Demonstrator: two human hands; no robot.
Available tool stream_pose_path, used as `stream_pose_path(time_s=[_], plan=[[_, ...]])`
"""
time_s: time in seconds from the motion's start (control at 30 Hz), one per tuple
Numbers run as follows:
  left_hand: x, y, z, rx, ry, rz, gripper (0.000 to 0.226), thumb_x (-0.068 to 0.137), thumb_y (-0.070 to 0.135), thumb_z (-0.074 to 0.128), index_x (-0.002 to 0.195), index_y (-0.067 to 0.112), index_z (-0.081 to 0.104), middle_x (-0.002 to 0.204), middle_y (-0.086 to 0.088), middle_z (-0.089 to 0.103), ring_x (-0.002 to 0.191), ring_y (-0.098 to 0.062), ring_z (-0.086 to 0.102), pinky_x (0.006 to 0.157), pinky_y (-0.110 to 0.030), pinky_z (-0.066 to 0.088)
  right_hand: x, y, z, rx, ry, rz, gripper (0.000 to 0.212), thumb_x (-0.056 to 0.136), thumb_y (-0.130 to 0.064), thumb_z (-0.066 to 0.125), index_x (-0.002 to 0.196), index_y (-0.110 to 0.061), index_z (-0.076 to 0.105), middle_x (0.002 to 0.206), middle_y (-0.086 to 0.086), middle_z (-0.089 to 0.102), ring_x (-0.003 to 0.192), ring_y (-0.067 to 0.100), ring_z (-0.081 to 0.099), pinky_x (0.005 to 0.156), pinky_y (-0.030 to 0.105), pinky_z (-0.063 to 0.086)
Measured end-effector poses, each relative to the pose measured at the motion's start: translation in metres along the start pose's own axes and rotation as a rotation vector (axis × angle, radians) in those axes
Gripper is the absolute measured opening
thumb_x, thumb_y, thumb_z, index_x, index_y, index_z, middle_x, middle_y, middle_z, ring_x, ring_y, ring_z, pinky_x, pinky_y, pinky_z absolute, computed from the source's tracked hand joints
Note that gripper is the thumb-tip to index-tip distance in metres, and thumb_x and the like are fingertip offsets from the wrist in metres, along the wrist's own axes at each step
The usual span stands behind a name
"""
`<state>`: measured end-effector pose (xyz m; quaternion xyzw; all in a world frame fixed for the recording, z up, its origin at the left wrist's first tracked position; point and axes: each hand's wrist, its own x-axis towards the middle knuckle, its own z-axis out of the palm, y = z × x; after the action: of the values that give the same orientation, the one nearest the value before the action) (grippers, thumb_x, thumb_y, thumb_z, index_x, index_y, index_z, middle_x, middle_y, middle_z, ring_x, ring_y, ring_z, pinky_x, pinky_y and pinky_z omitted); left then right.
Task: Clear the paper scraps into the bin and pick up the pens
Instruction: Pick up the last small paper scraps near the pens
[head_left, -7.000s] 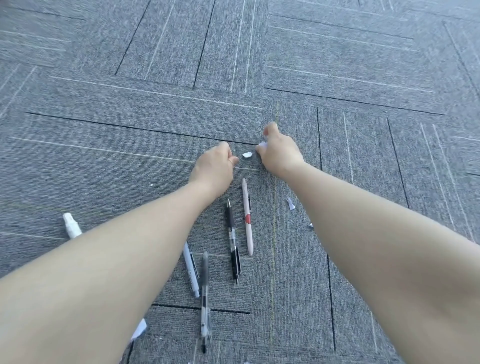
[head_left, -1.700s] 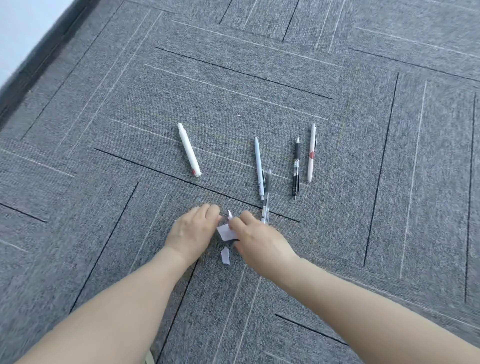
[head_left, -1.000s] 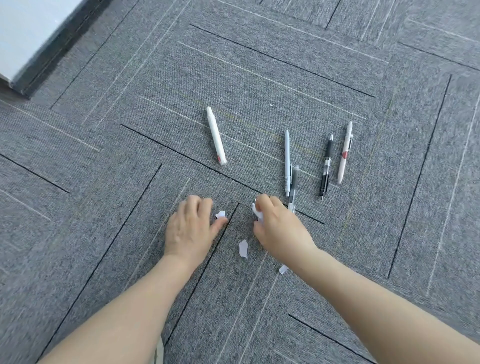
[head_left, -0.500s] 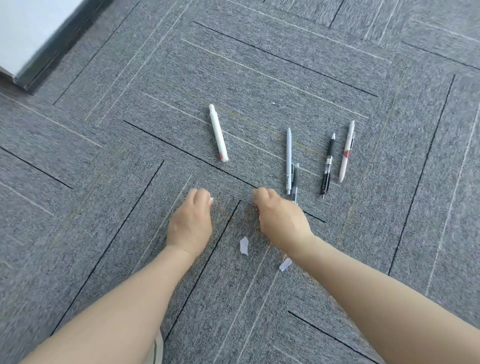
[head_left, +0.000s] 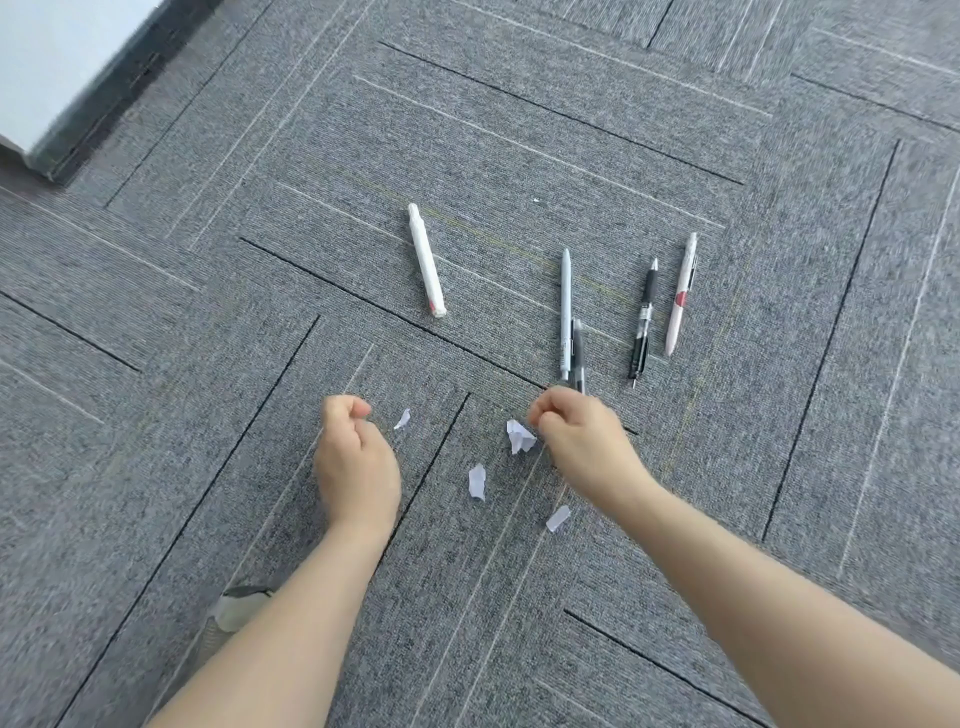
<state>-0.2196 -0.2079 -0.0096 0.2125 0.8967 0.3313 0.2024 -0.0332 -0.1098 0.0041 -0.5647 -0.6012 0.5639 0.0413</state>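
Observation:
My right hand hovers low over the grey carpet, its curled fingers pinching a crumpled white paper scrap. My left hand is beside it with fingers curled; nothing shows inside it. Three loose scraps lie between and below the hands: a small scrap near the left fingers, a middle scrap, and a lower scrap. Beyond the hands lie a white marker, a pale grey pen, a clear dark pen partly behind my right hand, a black pen and a pink-white pen.
A white wall with a dark baseboard runs across the top left corner. The toe of a shoe shows under my left forearm. No bin is in view.
Over the last second my left hand went from lying flat on the carpet to curled. My right hand drew back slightly, and its crumpled scrap now shows at the fingertips.

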Motion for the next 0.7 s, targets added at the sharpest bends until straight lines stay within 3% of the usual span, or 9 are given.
stream_pose_path(time_s=[0.07, 0.1, 0.17, 0.23, 0.33, 0.47, 0.53, 0.6, 0.7], plan=[[-0.002, -0.002, -0.006, 0.188, -0.046, 0.114, 0.01, 0.096, 0.023, 0.039, 0.104, 0.019, 0.044, 0.074, -0.001, 0.056, 0.061, -0.022, 0.05, 0.052, -0.032, 0.03, -0.005, -0.001, 0.013, -0.426, 0.056, -0.156, 0.017, 0.099, -0.035, 0.045, 0.104, -0.019, 0.045, 0.065, -0.001, 0.059, 0.05, 0.018, 0.051, 0.046, 0.029, 0.04], [-0.003, -0.001, -0.008, 0.295, -0.091, 0.17, 0.018, 0.097, 0.033, 0.04, 0.11, 0.019, 0.042, 0.074, 0.001, 0.057, 0.059, -0.018, 0.051, 0.052, -0.031, 0.03, -0.007, -0.002, 0.019, -0.548, 0.059, -0.199, 0.024, 0.099, -0.042, 0.044, 0.107, -0.02, 0.04, 0.067, -0.002, 0.058, 0.054, 0.022, 0.055, 0.048, 0.031, 0.041], [-0.003, 0.002, -0.009, 0.517, -0.181, 0.251, 0.035, 0.095, 0.05, 0.04, 0.117, 0.023, 0.037, 0.077, 0.007, 0.056, 0.055, -0.01, 0.049, 0.052, -0.027, 0.032, -0.008, 0.001, 0.028, -0.767, 0.065, -0.262, 0.03, 0.1, -0.043, 0.038, 0.108, -0.015, 0.039, 0.076, -0.003, 0.055, 0.064, 0.028, 0.063, 0.049, 0.034, 0.043], [-0.001, 0.003, -0.005, 0.639, -0.205, 0.323, 0.033, 0.095, 0.052, 0.037, 0.111, 0.024, 0.037, 0.083, 0.01, 0.052, 0.056, -0.013, 0.049, 0.056, -0.027, 0.036, -0.005, 0.004, 0.031, -0.925, 0.063, -0.335, 0.021, 0.103, -0.034, 0.037, 0.104, -0.014, 0.039, 0.083, 0.002, 0.058, 0.069, 0.03, 0.068, 0.048, 0.036, 0.047], [0.003, 0.004, 0.002, 0.662, -0.189, 0.393, 0.019, 0.099, 0.038, 0.033, 0.095, 0.021, 0.039, 0.081, 0.005, 0.056, 0.057, -0.014, 0.048, 0.052, -0.027, 0.032, 0.001, 0.004, 0.027, -0.86, 0.044, -0.326, 0.013, 0.102, -0.022, 0.042, 0.092, -0.017, 0.035, 0.083, 0.004, 0.063, 0.069, 0.03, 0.066, 0.056, 0.039, 0.054], [0.003, 0.006, 0.004, 0.623, -0.205, 0.37, 0.017, 0.1, 0.028, 0.034, 0.089, 0.017, 0.04, 0.083, 0.001, 0.051, 0.058, -0.011, 0.045, 0.046, -0.024, 0.024, 0.0, 0.001, 0.006, -0.233, -0.006, -0.099, 0.022, 0.1, -0.024, 0.044, 0.087, -0.008, 0.052, 0.077, 0.01, 0.066, 0.052, 0.016, 0.048, 0.046, 0.029, 0.041], [-0.005, 0.006, 0.0, 0.552, -0.245, 0.385, 0.017, 0.101, 0.024, 0.033, 0.089, 0.015, 0.04, 0.082, 0.001, 0.047, 0.055, -0.008, 0.043, 0.045, -0.02, 0.023, -0.009, 0.007, -0.006, -0.076, -0.051, -0.05, 0.014, 0.097, -0.017, 0.051, 0.088, -0.008, 0.056, 0.077, 0.007, 0.067, 0.045, 0.005, 0.043, 0.041, 0.022, 0.035], [-0.019, 0.004, -0.003, 0.472, -0.334, 0.439, 0.011, 0.1, 0.016, 0.033, 0.091, 0.014, 0.04, 0.077, 0.002, 0.046, 0.054, -0.012, 0.045, 0.044, -0.021, 0.024, -0.02, 0.015, -0.014, -0.133, -0.136, -0.065, 0.007, 0.096, -0.014, 0.05, 0.093, -0.019, 0.055, 0.082, 0.006, 0.068, 0.048, 0.006, 0.046, 0.042, 0.023, 0.038], [-0.04, -0.003, -0.003, 0.466, -0.413, 0.517, 0.022, 0.096, 0.005, 0.037, 0.113, 0.012, 0.048, 0.085, 0.003, 0.057, 0.057, -0.014, 0.051, 0.045, -0.018, 0.029, -0.033, 0.026, -0.015, -0.521, -0.243, -0.175, 0.015, 0.1, -0.017, 0.04, 0.104, -0.029, 0.048, 0.076, 0.001, 0.062, 0.052, 0.013, 0.046, 0.053, 0.035, 0.045]])
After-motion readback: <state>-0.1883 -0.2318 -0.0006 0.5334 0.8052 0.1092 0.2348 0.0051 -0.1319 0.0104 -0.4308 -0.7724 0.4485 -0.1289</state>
